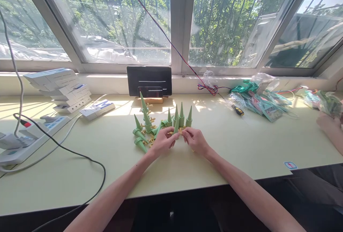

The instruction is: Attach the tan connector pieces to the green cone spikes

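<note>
My left hand (164,140) is closed around the lower part of a green watering spike (176,126), whose pointed end stands up between the hands. My right hand (197,140) is closed, its thumb and fingertips pinched at a small yellow valve piece (180,130) by the spike's base. Just behind the hands stand several more green spikes (181,115), points up. To the left of my left hand others lie tilted in a loose cluster, such as a fallen spike (140,144), with yellow valve pieces (152,120) sticking out among them.
A tablet (149,80) leans on a stand at the back. Stacked white boxes (63,88), a power strip (34,142) and cables occupy the left. At right are a yellow-black tool (238,110), bagged green items (264,101) and another person's hand (331,126).
</note>
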